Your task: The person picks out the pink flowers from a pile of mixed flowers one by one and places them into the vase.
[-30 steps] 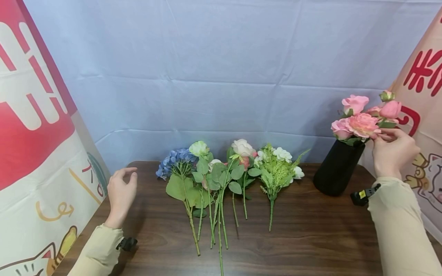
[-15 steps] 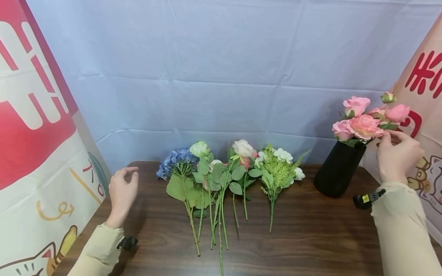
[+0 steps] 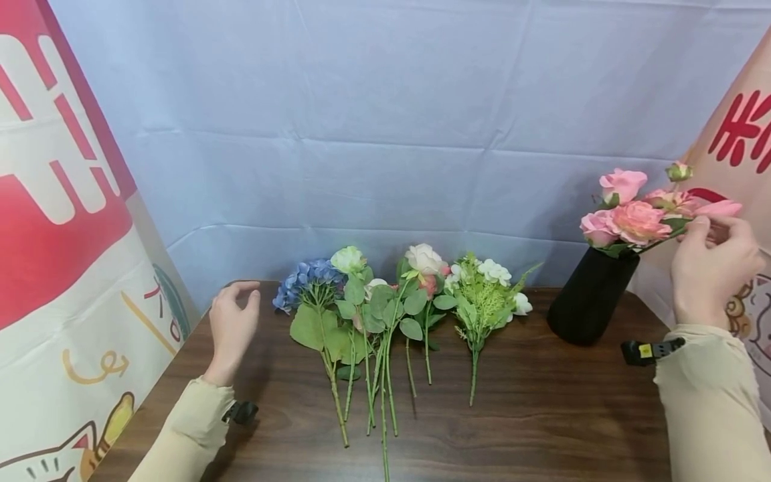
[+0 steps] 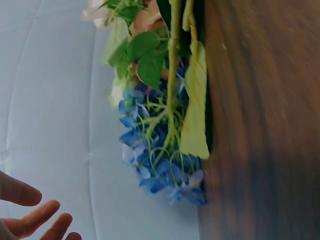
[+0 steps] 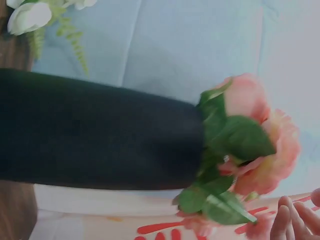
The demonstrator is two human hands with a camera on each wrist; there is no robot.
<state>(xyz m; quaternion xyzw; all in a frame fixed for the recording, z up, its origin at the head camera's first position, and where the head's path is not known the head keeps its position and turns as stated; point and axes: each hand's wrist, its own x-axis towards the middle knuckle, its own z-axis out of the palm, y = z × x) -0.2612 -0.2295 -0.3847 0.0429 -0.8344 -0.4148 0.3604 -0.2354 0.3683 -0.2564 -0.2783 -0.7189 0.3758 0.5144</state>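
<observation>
Near cropped red lettering (image 3: 745,128), one pink flower (image 3: 719,209) in one black vase (image 3: 593,294) is pinched by the right hand (image 3: 715,274), the left hand (image 3: 233,325) relaxed.

Creased blue backdrop (image 3: 385,100) — red-and-white sheet (image 3: 66,288) left, peach printed sheet (image 3: 756,191) right — wood-grain table (image 3: 530,422) below.

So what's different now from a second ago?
The right hand moved further right, and the pink bud it holds swung right and down. The left hand moved right too, nearer the blue flower, still empty. The black vase and the flowers lying on the table stayed put.
</observation>
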